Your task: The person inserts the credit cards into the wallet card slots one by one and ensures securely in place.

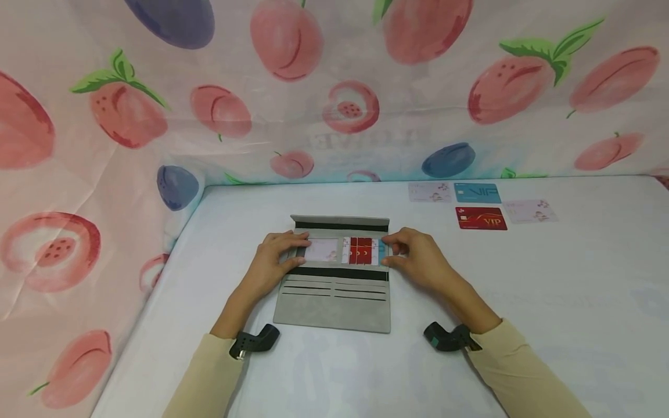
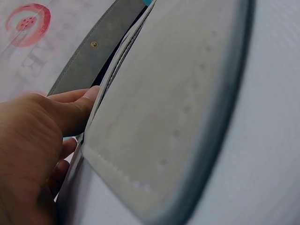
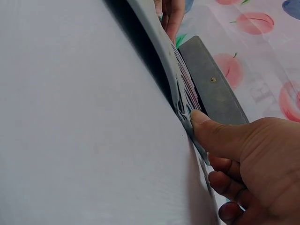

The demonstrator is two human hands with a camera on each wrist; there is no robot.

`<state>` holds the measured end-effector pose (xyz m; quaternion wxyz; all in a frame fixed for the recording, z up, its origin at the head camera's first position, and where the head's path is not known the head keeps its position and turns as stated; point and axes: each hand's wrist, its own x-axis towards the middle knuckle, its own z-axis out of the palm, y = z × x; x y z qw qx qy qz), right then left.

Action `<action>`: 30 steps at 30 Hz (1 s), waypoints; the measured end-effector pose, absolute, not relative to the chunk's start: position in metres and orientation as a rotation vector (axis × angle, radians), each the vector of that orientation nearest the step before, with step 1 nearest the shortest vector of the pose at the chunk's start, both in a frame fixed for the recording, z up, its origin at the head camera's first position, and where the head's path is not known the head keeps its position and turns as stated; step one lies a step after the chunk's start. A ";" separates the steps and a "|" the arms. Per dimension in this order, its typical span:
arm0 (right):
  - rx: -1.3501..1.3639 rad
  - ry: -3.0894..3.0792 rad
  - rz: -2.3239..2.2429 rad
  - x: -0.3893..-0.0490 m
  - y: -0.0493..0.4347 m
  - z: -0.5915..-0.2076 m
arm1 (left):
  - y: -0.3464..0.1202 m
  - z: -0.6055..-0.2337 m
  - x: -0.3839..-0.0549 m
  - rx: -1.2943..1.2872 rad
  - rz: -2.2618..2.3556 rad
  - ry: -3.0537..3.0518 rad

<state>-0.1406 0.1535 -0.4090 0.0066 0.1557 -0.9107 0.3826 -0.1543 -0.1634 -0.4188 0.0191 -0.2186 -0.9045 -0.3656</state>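
Note:
A long grey wallet (image 1: 331, 310) lies unfolded on the white table, its flap at the far side and rows of card slots at the near side. Across its middle section are a pale card (image 1: 321, 250), a red card (image 1: 360, 252) and, at the right end, a blue card edge (image 1: 382, 252). My left hand (image 1: 272, 260) grips the wallet's left edge between thumb and fingers. At the right edge, beside the blue card, my right hand (image 1: 420, 258) pinches the wallet; its thumb (image 3: 218, 136) presses on the edge in the right wrist view, other fingers curled below.
Behind the wallet to the right lie a blue VIP card (image 1: 478, 193), a red VIP card (image 1: 481, 219) and two pale flowered cards, one of them (image 1: 531, 211) furthest right. A fruit-print curtain (image 1: 397, 125) hangs along the table's back and left.

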 end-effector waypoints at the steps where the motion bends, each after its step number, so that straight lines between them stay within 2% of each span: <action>1: 0.491 -2.846 1.198 -0.141 0.153 -0.409 | -0.164 -0.419 -0.154 -0.680 -1.129 -2.806; 30: 0.491 -2.860 1.194 -0.139 0.153 -0.408 | -0.163 -0.418 -0.154 -0.681 -1.138 -2.798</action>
